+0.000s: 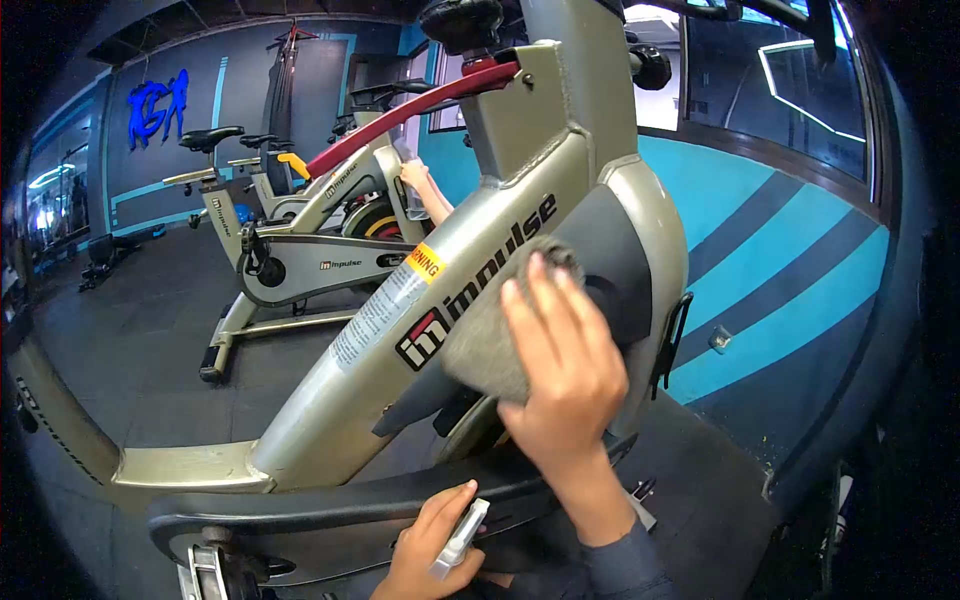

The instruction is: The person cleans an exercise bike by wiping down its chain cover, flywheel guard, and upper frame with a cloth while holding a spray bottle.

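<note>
My right hand (570, 370) presses a grey cloth (490, 345) flat against the dark side cover and silver frame of an exercise bike (320, 415), beside the black "impulse" lettering. The fingers lie stretched over the cloth and slightly blurred. Lower down, my left hand (425, 550) is closed around a white plastic piece (462, 538) that looks like the head of a spray bottle; its lower part is out of sight. That hand is just in front of the bike's black lower guard (350, 510).
Another exercise bike (320, 265) stands behind on the left. Beyond the frame, another person's hand (415, 178) reaches to a bike. A red bar (410, 115) slants across above. At right is a teal and grey striped wall (770, 270); dark flooring (150, 340) runs below.
</note>
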The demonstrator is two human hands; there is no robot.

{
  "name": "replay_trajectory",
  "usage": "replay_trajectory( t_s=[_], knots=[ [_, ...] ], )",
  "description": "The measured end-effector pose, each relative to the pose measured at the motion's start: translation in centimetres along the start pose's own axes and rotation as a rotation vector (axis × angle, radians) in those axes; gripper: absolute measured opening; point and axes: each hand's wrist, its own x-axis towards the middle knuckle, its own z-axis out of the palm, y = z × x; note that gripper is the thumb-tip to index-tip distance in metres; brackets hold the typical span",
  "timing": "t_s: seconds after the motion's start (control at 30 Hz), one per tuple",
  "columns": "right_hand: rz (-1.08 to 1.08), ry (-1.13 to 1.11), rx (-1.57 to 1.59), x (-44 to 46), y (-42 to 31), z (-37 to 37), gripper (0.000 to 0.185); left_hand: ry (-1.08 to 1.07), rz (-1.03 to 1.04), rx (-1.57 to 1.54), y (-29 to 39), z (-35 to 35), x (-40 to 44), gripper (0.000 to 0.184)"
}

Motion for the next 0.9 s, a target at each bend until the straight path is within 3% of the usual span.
replay_trajectory(
  t_s=[0.13, 0.2, 0.3, 0.37, 0.47, 0.53, 0.6, 0.73, 0.8, 0.9],
  knots=[
    [-0.046, -0.066, 0.141, -2.3, -1.9, -0.4, 0.038, 0.018, -0.017, -0.020, -0.1, 0.2, -0.2, 0.074],
    [-0.086, -0.100, 0.199, -3.6, -3.0, -0.6, 0.034, 0.055, 0.114, 0.159, 0.1, 0.0, 0.0, 0.068],
    [-0.160, -0.212, 0.362, -5.3, -4.4, -1.7, 0.036, 0.023, -0.102, 0.165, -1.1, 0.2, -1.3, 0.045],
    [-0.191, -0.350, 0.605, -5.7, -4.1, -2.6, 0.039, 0.026, -0.146, 0.070, -1.7, 0.9, -2.1, 0.044],
    [-0.200, -0.316, 0.740, -3.3, -1.7, -4.1, 0.042, 0.031, -0.015, 0.074, -1.9, 0.7, -1.6, 0.053],
    [-0.167, -0.174, 0.606, 0.0, 1.1, -5.1, 0.045, 0.072, 0.092, 0.156, 0.6, 0.1, 0.1, 0.066],
    [-0.169, 0.009, 0.262, 2.7, 4.2, -4.9, 0.057, 0.028, 0.079, 0.063, -0.1, 0.3, -0.1, 0.075],
    [-0.091, -0.066, -0.052, 3.9, 7.3, -2.5, 0.064, 0.034, 0.049, -0.024, 0.1, 0.2, 0.0, 0.076],
    [-0.039, -0.070, -0.121, 2.2, 6.0, -2.6, 0.065, 0.064, 0.185, 0.098, 0.6, -0.2, 0.1, 0.071],
    [0.038, -0.035, -0.140, -1.1, 4.7, -2.0, 0.062, 0.072, 0.105, 0.001, 0.8, 0.0, 0.1, 0.065]
  ],
)
